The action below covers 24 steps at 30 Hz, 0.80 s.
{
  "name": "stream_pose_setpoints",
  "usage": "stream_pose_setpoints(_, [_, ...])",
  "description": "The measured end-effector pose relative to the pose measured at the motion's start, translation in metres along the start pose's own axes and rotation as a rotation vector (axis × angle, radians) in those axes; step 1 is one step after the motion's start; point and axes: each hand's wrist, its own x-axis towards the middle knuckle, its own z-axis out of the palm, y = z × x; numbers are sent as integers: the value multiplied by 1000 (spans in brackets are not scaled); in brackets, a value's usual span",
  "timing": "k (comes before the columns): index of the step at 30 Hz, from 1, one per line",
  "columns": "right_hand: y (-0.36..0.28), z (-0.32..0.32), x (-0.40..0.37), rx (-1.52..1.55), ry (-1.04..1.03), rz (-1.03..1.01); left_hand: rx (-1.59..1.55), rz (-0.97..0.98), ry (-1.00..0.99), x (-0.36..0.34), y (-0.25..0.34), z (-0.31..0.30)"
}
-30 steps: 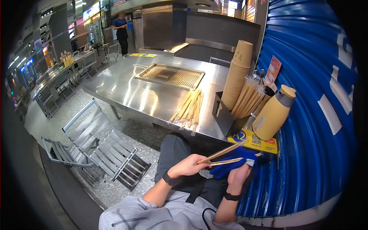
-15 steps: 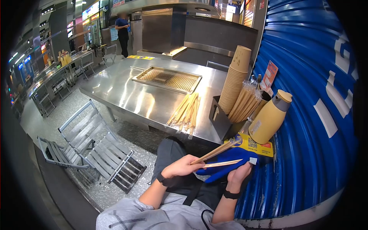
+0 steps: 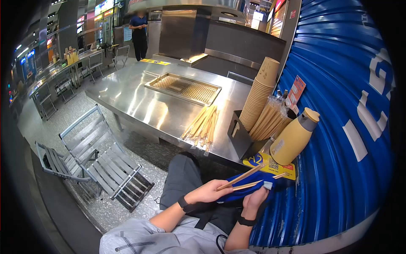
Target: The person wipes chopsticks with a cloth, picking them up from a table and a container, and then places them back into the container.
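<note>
Wooden chopsticks (image 3: pixel 242 176) stick out to the right from my left hand (image 3: pixel 208 192), whose fingers are closed around their near ends. One of them points higher, while another lies lower across a blue cloth (image 3: pixel 237 195). My right hand (image 3: pixel 256 198) is closed on that cloth, close to its white tag (image 3: pixel 267 185). A pale chopstick end (image 3: pixel 280 175) shows just past the cloth's upper right side. Both hands are above my lap, in front of the table edge. On the table, a loose pile of plastic-wrapped chopsticks (image 3: pixel 202 127) reaches the near edge.
A steel table (image 3: pixel 127 101) holds a recessed grill tray (image 3: pixel 184 89). To its right are a dark holder (image 3: pixel 239 137), stacked paper cups (image 3: pixel 256 99), more wrapped chopsticks (image 3: pixel 268 120) and a yellow jug (image 3: pixel 294 139). A blue shutter borders the right; folding chairs (image 3: pixel 103 152) stand left. A person (image 3: pixel 138 36) stands behind.
Both hands have come closer together, the right moving left and down in view. The chopsticks now overlap the blue cloth more, and a chopstick end shows beyond it.
</note>
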Motion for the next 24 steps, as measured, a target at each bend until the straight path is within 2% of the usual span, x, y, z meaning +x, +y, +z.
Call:
stream_pose_setpoints(1, [-5,0,0,90,-27,25,1,9,-12,-1,1,1])
stream_pose_setpoints(2, [-11,0,-3,209,-101,136,-119,-163,-44,-3,4,4])
stream_pose_setpoints(5, [-11,11,-19,558,-372,186,10,-18,111,1,10,16])
stream_pose_setpoints(6, [-13,16,-22,567,-369,200,-84,60,151,3,6,17])
stream_pose_setpoints(9, [-18,25,-25,490,-365,233,5,-26,257,2,-9,8])
stream_pose_setpoints(12, [15,-21,-3,238,-498,191,-98,6,371,0,13,6])
stream_pose_setpoints(14, [20,-23,0,161,-449,288,-167,49,408,3,23,6])
stream_pose_setpoints(16, [33,-33,0,85,-363,356,-89,67,383,6,13,5])
stream_pose_setpoints(17, [44,-41,-3,-21,-455,209,-54,70,370,7,4,7])
stream_pose_setpoints(18, [51,-44,-5,-92,-418,193,-174,78,352,9,5,9])
stream_pose_setpoints(19, [56,-46,-6,-160,-379,177,-70,62,356,8,8,9])
stream_pose_setpoints(21, [63,-46,-5,-22,-333,238,142,26,360,4,21,8])
stream_pose_setpoints(24, [61,-39,-7,40,-227,349,168,18,350,2,20,9])
